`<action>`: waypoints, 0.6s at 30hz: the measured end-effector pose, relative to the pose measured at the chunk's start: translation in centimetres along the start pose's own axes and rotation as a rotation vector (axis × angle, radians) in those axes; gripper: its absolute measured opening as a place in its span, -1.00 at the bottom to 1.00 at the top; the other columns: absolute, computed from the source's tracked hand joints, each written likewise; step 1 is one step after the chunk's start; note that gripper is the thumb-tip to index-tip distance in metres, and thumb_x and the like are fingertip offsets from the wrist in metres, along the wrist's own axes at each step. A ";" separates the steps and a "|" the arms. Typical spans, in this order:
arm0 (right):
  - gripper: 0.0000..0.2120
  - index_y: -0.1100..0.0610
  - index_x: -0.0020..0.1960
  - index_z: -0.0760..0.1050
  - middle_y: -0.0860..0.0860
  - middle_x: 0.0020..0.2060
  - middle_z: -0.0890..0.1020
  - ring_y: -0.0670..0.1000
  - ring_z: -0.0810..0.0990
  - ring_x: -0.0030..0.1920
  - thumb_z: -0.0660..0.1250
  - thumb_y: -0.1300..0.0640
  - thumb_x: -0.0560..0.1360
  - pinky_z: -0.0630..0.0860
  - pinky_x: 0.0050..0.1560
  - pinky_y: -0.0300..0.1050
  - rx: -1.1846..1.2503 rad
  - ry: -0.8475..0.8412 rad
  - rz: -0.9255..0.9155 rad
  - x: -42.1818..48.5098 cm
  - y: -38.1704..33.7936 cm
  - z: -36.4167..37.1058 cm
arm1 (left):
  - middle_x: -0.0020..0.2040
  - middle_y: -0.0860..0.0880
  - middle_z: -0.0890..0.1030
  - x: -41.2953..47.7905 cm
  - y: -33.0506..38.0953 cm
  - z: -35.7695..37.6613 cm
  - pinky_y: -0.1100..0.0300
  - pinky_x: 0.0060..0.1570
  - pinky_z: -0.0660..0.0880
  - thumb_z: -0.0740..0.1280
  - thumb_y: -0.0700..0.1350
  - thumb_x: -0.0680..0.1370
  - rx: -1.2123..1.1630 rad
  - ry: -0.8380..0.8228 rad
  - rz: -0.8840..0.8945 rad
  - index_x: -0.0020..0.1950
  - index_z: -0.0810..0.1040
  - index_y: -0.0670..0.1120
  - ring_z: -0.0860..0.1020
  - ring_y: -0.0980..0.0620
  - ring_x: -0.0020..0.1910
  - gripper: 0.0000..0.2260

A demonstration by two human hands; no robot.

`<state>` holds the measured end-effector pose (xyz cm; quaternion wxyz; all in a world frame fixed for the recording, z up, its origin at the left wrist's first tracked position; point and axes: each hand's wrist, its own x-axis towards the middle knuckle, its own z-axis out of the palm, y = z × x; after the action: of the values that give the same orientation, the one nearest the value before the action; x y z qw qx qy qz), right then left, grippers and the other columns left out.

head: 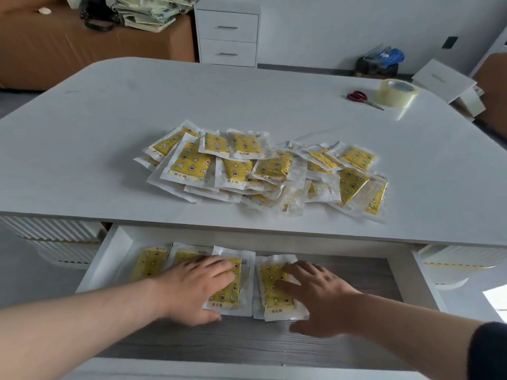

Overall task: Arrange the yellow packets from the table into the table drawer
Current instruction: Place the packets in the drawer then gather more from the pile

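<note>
**Both hands flat on packets in the open drawer**

The drawer (109, 259) stood pulled out below the near edge of the white table (109, 105), at 6 o'clock in the view. 4 yellow packets lay in a row along its back. The leftmost packet (149, 263) sat at 9 o'clock of the row, and the second packet (183, 256) lay just beside it, partly covered.

The left hand (197, 286) rested palm down on the third packet (229, 296), with its fingers straight and close together, pointing toward 1 o'clock. The right hand (321, 297) lay on the fourth packet (270, 300), its fingers spread apart and straight, reaching toward 10 o'clock. Neither hand curled round anything. The third and fourth packets lay side by side, edges nearly touching. The drawer's grey floor showed bare toward 3 o'clock.

On the tabletop, at the centre, a loose pile of yellow packets (263, 171) lay overlapping. Toward 2 o'clock on the table sat red-handled scissors (358, 96) and, just beside them, a roll of clear tape (397, 93). Beyond the table, at 12 o'clock, stood a white cabinet (227, 37) with 2 drawers, and at 11 o'clock were brown cartons (55, 45) bearing a stack of papers (148, 12).
</note>
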<state>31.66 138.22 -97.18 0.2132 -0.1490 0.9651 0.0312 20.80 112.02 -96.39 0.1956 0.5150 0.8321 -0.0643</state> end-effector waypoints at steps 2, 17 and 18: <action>-0.26 -0.15 0.50 0.15 0.08 0.49 0.23 0.18 0.21 0.48 0.17 -0.42 0.41 0.16 0.46 0.11 -0.019 0.058 -0.017 0.5 -0.5 0.9 | 0.59 0.00 -0.18 0.7 0.0 0.6 0.08 0.45 -0.26 0.17 0.27 0.54 0.024 -0.009 0.011 0.58 -0.08 -0.01 -0.19 0.02 0.55 -0.25; -0.38 -0.12 0.14 0.48 0.01 0.06 0.56 0.07 0.60 0.00 0.21 -0.47 0.23 0.62 0.01 0.00 0.040 0.390 0.069 1.9 -1.7 3.3 | 0.58 -0.09 0.02 2.2 0.4 1.5 0.11 0.37 -0.31 0.20 0.26 0.49 0.043 0.102 -0.023 0.54 0.10 -0.06 -0.01 -0.06 0.54 -0.27; -0.38 -0.11 0.14 0.48 0.01 0.06 0.56 0.07 0.60 0.00 0.22 -0.46 0.23 0.62 0.01 -0.01 0.051 0.395 0.085 2.0 -1.8 3.1 | 0.58 -0.10 0.02 2.2 0.3 1.5 0.12 0.37 -0.31 0.20 0.26 0.49 0.044 0.106 -0.023 0.55 0.11 -0.06 -0.01 -0.06 0.54 -0.27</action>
<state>31.75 136.36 -100.86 0.0222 -0.1058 0.9940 -0.0142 20.58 113.56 -98.59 0.1394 0.5121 0.8456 -0.0575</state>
